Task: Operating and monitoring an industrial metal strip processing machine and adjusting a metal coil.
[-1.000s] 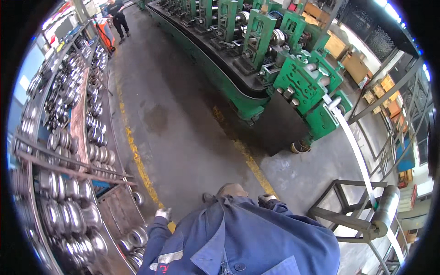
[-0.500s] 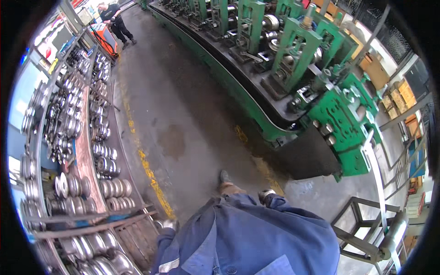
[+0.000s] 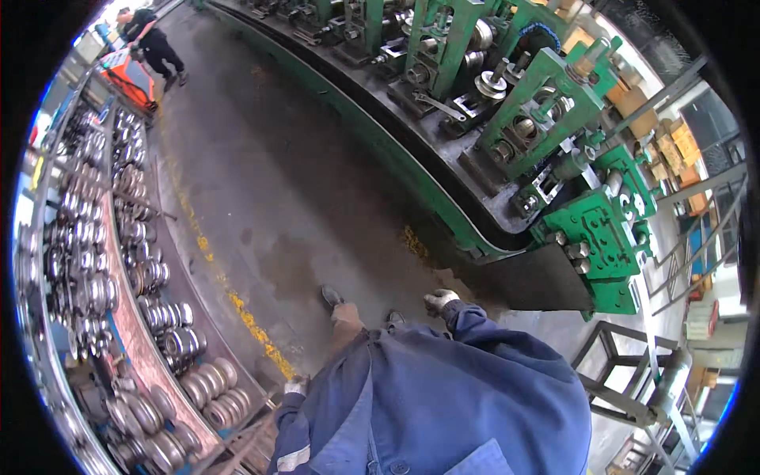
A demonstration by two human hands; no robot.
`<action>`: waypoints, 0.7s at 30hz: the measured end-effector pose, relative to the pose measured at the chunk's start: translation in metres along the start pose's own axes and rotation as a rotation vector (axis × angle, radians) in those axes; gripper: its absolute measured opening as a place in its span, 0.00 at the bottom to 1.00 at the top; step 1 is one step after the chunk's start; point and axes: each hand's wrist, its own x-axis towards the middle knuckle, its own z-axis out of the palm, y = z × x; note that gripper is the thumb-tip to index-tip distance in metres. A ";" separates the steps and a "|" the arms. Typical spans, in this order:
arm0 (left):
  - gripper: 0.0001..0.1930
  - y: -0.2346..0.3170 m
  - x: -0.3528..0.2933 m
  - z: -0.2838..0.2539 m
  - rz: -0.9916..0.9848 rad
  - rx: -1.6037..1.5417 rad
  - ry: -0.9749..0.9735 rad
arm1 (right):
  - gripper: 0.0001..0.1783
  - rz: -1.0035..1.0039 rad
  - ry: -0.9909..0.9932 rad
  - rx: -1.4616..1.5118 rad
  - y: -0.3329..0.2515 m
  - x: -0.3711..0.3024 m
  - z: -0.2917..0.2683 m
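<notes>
My right hand (image 3: 440,302), in a pale, stained work glove, is held in front of my blue jacket (image 3: 459,388) with its fingers curled in. Nothing shows in it, and it touches nothing. My left hand (image 3: 295,385), also gloved, hangs low beside the jacket, near the rack of metal rollers. Its fingers are mostly hidden. A boot (image 3: 332,296) is planted ahead of me on the grey floor. To the right stands a long green roll-forming machine (image 3: 546,119) with upright stands and steel rolls. A wrench (image 3: 440,106) lies on its bed.
Shelves of shiny steel rollers (image 3: 166,315) line the left side. A yellow floor line (image 3: 245,313) runs along the aisle. At the far left a person (image 3: 150,43) stands by an orange cabinet (image 3: 131,77). A metal strip runs over a roller stand (image 3: 669,388) at the right.
I have stepped forward along the aisle, and the view has swung slightly right. My right hand has swung forward into fuller view; the other foot now leads.
</notes>
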 end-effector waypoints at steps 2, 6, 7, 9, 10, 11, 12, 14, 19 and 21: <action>0.12 -0.026 0.046 -0.026 0.135 -0.022 0.072 | 0.16 0.071 0.041 0.026 -0.004 0.006 0.008; 0.14 -0.069 0.136 -0.089 0.090 -0.221 0.066 | 0.13 0.181 0.205 0.375 0.008 0.019 0.025; 0.13 -0.064 0.154 -0.114 -0.050 -0.427 0.022 | 0.13 0.172 0.210 0.413 -0.006 0.024 0.037; 0.13 -0.015 0.170 -0.196 -0.337 -0.806 -0.129 | 0.14 0.180 0.218 0.416 -0.006 0.018 0.058; 0.12 -0.022 0.176 -0.208 -0.357 -0.821 -0.135 | 0.13 0.174 0.197 0.362 -0.014 0.018 0.068; 0.12 -0.028 0.188 -0.218 -0.373 -0.842 -0.133 | 0.13 0.158 0.174 0.306 -0.029 0.022 0.076; 0.11 -0.037 0.203 -0.227 -0.387 -0.870 -0.120 | 0.15 0.195 0.159 0.321 -0.071 0.002 0.088; 0.10 -0.052 0.234 -0.238 -0.266 -0.830 -0.092 | 0.15 0.170 0.240 0.159 -0.105 0.001 0.109; 0.11 -0.096 0.279 -0.223 0.208 -0.447 -0.027 | 0.17 0.169 0.207 0.156 -0.123 0.049 0.126; 0.13 -0.102 0.287 -0.224 0.276 -0.250 -0.019 | 0.28 0.223 0.205 0.141 -0.146 0.071 0.129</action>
